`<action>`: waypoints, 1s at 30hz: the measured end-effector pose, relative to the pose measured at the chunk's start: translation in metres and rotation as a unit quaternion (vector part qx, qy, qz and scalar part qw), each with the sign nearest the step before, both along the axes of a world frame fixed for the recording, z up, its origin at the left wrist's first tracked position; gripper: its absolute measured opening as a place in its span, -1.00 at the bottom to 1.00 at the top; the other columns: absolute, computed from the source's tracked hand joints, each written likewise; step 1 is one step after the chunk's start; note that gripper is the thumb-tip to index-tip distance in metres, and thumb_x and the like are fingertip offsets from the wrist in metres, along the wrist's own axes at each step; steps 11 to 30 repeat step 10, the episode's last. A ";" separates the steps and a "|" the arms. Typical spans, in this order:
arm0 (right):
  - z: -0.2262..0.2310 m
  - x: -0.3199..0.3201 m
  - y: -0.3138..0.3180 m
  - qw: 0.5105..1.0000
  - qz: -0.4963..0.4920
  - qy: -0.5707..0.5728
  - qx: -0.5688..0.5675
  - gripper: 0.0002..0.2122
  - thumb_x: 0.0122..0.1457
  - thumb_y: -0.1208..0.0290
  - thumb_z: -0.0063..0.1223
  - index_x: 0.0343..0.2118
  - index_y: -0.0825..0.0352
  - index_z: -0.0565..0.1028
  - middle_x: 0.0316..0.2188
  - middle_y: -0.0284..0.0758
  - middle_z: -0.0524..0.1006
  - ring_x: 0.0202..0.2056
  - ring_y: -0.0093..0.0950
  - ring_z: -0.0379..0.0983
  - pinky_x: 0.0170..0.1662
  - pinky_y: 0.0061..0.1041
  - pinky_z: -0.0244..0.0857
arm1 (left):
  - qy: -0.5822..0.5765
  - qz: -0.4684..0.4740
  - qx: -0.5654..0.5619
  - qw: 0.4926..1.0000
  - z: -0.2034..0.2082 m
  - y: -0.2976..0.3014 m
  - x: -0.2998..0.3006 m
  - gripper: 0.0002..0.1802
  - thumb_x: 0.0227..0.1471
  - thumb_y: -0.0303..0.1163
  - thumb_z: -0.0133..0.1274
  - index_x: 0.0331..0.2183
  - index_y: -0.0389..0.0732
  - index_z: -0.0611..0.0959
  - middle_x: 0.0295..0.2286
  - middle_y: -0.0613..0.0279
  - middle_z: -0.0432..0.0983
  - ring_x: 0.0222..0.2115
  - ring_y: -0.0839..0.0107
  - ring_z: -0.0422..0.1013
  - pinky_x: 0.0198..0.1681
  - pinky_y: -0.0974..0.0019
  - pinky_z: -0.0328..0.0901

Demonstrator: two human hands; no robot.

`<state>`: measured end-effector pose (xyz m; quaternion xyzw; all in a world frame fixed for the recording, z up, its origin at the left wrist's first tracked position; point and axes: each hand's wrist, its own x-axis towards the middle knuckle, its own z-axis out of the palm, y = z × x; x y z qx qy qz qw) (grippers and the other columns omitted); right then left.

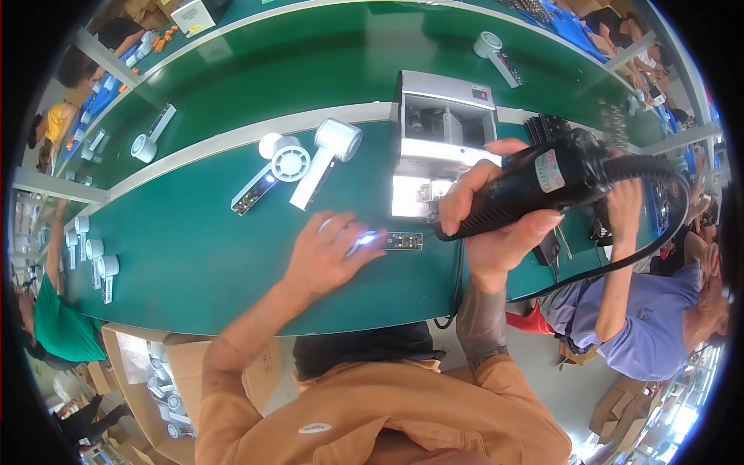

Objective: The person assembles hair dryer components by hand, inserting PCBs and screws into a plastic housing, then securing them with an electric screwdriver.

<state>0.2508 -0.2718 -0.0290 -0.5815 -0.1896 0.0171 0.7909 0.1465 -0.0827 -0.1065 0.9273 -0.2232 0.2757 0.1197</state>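
My left hand (329, 252) is curled over a small white handheld fan and steadies it on the green bench. The fan's handle (407, 241) sticks out to the right with its circuit board bare, and a bright light glows by my fingertips. In my right hand (484, 225) is a black electric screwdriver (531, 186), its cable looping off to the right. The screwdriver's front end hovers just right of the handle, near a grey box-shaped screw feeder (448, 151); its bit is hard to make out. Most of the fan's head is covered by my left hand.
Two more handheld fans (291, 163) (338, 139) lie beyond my left hand. Several others stand at the bench's left end (107, 267). A raised green shelf (310, 70) runs behind. A cardboard box (225, 360) of fans sits lower left. A co-worker (643, 318) is close on the right.
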 end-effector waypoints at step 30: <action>-0.008 0.004 0.010 1.000 -0.006 -0.008 -0.010 -0.07 0.04 -0.55 -0.23 0.07 0.38 0.19 -0.71 -0.33 0.34 -0.75 -0.51 0.26 -0.67 -0.54 0.14 | 0.003 0.000 -0.010 1.000 -0.002 0.001 -0.001 -0.61 -0.21 -0.26 0.38 -0.23 -0.04 0.72 -0.35 0.32 0.46 -0.25 0.33 0.42 -0.23 0.21 0.35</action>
